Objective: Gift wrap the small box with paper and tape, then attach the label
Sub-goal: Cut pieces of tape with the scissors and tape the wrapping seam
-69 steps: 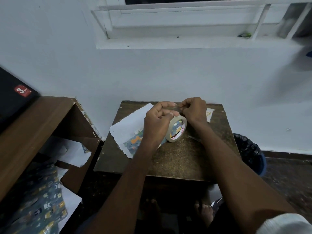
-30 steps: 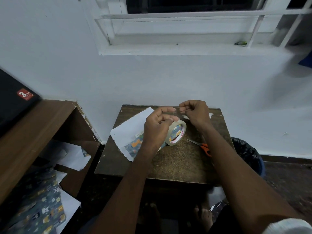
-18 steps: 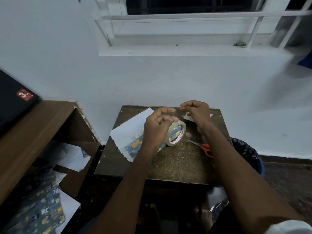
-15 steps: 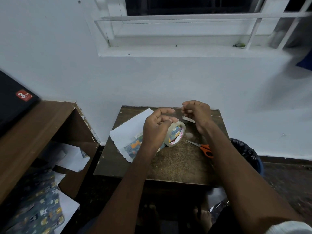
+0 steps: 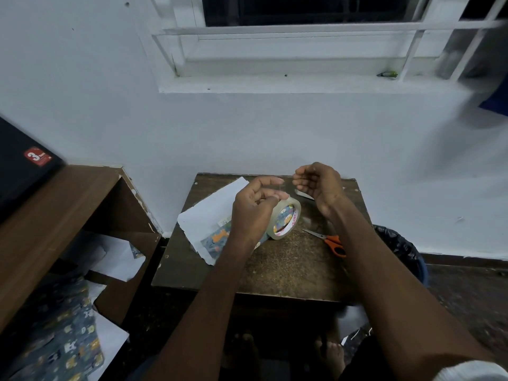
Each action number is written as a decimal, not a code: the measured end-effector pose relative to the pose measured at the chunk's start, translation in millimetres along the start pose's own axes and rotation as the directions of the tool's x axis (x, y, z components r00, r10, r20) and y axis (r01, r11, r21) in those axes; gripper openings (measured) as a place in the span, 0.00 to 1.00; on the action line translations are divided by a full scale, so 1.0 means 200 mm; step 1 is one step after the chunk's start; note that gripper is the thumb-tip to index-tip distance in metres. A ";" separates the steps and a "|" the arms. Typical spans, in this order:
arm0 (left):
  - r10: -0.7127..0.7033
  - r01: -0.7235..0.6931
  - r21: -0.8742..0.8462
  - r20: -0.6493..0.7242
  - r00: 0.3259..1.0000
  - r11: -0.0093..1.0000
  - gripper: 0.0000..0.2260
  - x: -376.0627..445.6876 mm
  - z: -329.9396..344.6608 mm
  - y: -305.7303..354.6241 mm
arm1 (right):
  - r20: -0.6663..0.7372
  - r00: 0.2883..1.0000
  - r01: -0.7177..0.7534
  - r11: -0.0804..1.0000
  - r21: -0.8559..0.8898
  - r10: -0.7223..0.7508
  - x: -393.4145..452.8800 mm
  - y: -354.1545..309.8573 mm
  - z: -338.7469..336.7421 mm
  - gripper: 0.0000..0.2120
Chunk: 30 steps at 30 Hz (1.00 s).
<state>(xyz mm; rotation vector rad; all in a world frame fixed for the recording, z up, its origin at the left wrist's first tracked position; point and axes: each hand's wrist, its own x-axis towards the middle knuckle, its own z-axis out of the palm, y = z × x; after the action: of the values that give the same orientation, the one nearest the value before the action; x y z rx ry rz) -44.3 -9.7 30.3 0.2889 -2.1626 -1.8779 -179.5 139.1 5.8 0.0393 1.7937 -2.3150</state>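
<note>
Roll of clear tape stands on edge near the middle of the small brown desk, printed core facing the person. Left hand curls over the roll's left side, thumb and fingers pinching at its upper rim; grip closed on the roll. Right hand is raised just beyond and to the right of the roll, fingers curled inward toward the left hand; a strip of tape between the two hands is too faint to confirm, so I cannot tell whether this grip holds anything. Wrapping paper lies flat under and left of the left hand, white back up, a patterned patch showing at its near edge. The box itself is hidden from view. A small white slip lies on the desk below the right hand. Orange-handled scissors lie right of the roll, partly under the right forearm. A bin with a black liner stands right of the desk. More patterned paper sits on the shelf lower left.
</note>
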 end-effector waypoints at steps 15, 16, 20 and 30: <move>-0.004 0.004 -0.010 0.001 1.000 1.000 0.11 0.00 0.00 0.00 | -0.046 0.975 0.178 0.890 -0.419 -0.216 0.01 0.09 0.03 0.06; -0.003 0.003 -0.012 0.002 1.000 1.000 0.11 0.00 0.00 0.00 | -0.020 0.974 0.195 0.885 -0.422 -0.224 0.01 0.09 0.03 0.05; -0.002 0.002 -0.005 0.000 1.000 1.000 0.11 0.00 0.00 0.00 | -0.010 0.987 0.146 0.915 -0.376 -0.161 0.02 0.08 0.04 0.06; -0.002 0.002 -0.017 -0.003 1.000 1.000 0.11 0.00 0.00 0.00 | -0.012 0.979 0.178 0.890 -0.419 -0.202 -0.02 0.06 0.01 0.03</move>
<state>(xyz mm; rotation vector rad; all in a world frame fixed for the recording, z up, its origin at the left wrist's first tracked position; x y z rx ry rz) -44.5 -10.2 30.3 0.2902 -2.1448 -1.8945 -172.8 135.1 -3.7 -0.1479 2.3790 -2.0085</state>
